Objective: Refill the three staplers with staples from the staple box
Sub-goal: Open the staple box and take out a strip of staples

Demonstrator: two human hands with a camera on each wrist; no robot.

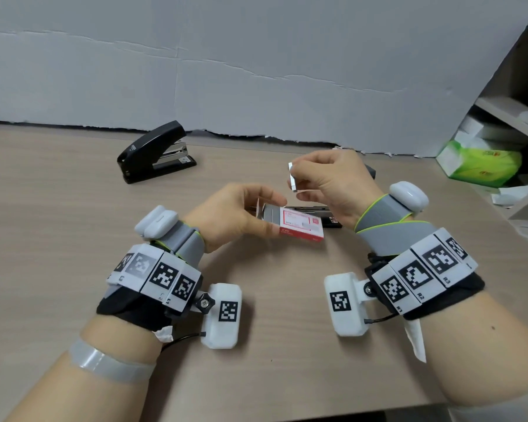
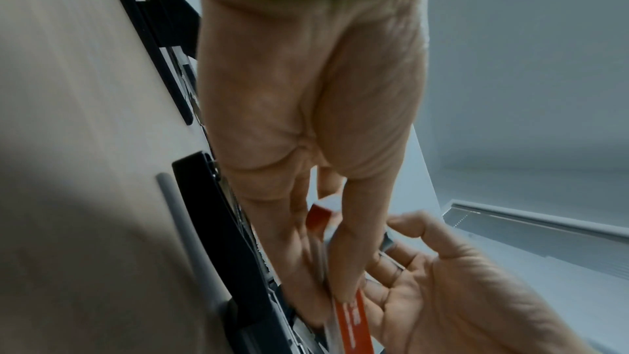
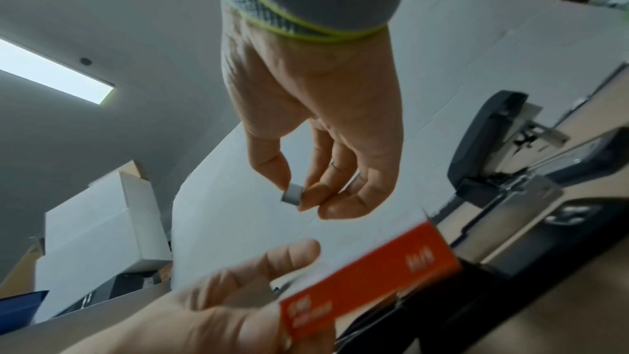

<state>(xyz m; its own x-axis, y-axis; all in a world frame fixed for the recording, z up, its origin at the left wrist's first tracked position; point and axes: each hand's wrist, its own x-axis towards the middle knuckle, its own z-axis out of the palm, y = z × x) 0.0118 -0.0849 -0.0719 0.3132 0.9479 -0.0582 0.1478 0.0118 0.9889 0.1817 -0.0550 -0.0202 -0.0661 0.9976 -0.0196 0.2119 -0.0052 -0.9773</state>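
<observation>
- One staple strip out of the box, pinched in the right hand, lifted above the table.
- Staple box gripped by the left hand, tray slid partly open, mid-table.
- Opened stapler lies flat just behind the box; strip not yet loaded.
- Black stapler far left sits shut; can't tell if filled.
- Third stapler mostly hidden behind the right hand.
- Judgement: early, most loading left.

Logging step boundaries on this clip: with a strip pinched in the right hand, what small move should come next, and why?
Probably lower the staple strip toward the opened stapler lying flat behind the staple box. The right hand pinches the strip clear above the box, which the left hand holds.
</observation>
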